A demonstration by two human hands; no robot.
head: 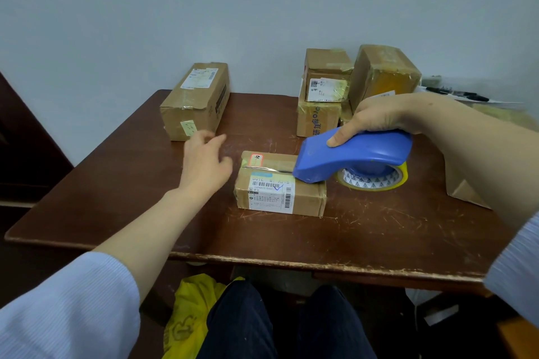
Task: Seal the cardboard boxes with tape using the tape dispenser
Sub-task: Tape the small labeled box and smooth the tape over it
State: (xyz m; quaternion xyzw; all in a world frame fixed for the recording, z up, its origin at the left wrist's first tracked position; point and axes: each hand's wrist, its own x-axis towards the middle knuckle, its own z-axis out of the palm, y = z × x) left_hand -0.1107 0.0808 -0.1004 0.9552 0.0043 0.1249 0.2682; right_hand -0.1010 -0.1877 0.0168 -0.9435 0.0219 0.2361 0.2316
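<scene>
A small cardboard box [277, 192] with a white shipping label lies in the middle of the brown table [262, 236]. My right hand [382, 119] grips a blue tape dispenser [350, 157] holding a yellow-edged tape roll [376, 182]. The dispenser's nose rests on the right part of the box top, beside a strip of clear tape across the lid. My left hand [204, 160] hovers just left of the box, fingers relaxed, touching nothing.
A long cardboard box [195, 102] lies at the back left. A stack of taped boxes [323, 90] and a larger one [385, 76] stand at the back right. A brown paper bag [460, 183] sits at the right. Black pens [458, 94] lie beyond.
</scene>
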